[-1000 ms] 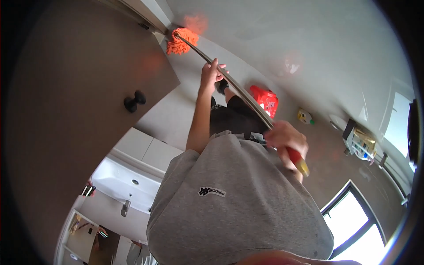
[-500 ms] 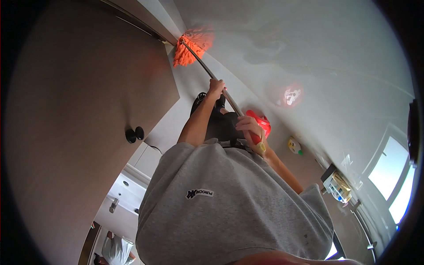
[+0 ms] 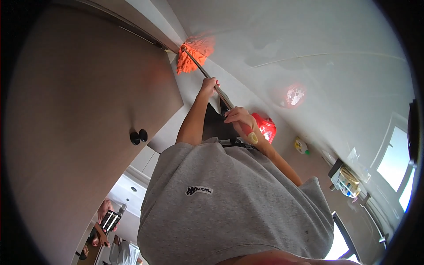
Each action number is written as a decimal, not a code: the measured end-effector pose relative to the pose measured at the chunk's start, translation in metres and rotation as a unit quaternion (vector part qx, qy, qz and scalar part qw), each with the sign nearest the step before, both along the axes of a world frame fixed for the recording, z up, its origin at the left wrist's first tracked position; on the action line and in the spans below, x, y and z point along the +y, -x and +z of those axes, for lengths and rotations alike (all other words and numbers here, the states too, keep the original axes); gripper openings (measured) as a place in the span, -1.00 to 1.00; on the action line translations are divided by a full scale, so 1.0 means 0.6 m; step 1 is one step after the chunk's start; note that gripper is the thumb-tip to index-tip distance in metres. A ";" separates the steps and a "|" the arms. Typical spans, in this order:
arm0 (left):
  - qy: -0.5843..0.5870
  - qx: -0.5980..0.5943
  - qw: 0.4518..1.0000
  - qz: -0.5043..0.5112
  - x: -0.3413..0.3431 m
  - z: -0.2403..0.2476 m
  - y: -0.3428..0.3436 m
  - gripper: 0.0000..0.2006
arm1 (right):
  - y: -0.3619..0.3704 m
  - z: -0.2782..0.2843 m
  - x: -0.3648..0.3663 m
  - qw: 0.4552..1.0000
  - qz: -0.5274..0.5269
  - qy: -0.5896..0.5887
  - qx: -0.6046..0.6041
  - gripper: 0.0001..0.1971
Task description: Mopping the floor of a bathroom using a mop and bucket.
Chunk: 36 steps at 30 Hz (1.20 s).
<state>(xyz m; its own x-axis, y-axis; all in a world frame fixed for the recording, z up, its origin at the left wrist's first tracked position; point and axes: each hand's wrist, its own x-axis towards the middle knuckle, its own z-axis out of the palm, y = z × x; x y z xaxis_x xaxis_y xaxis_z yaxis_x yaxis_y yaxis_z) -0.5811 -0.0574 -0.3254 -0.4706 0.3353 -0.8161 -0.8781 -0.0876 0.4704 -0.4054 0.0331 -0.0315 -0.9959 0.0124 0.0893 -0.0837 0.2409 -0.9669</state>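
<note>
An orange string mop rests its head in the far corner, where the door frame, floor and glossy wall meet. My left hand is closed round the mop's metal pole about midway along. Nearer to me, my right hand wraps the upper pole by its red grip, whose yellow end sticks out below the palm. The pole slants from the corner down toward my waist. My dark trousers and part of a shoe show behind the pole.
A brown door with black knobs stands at left. To the right are a red bucket, a white bottle with a green cap and a wall rack of toiletries. People's arms and a white sink unit appear lower left.
Both hands have shifted slightly up and left in view, the right one drawing closer to the left. The mop head appears slightly lower and farther right. More arms show at lower left.
</note>
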 end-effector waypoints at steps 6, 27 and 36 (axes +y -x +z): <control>-0.025 -0.015 0.999 -0.043 -0.094 -0.015 -0.026 -0.95 | -0.038 -0.030 -0.093 0.998 0.011 -0.067 0.018 -0.78; 0.063 0.008 0.961 -0.268 -0.298 -0.028 -0.097 -0.73 | -0.213 -0.071 -0.369 0.988 -0.136 -0.075 0.019 -0.80; 0.063 -0.048 0.986 -0.150 -0.265 0.002 -0.224 -0.51 | -0.407 0.025 -0.337 0.935 -0.350 0.030 0.045 -0.86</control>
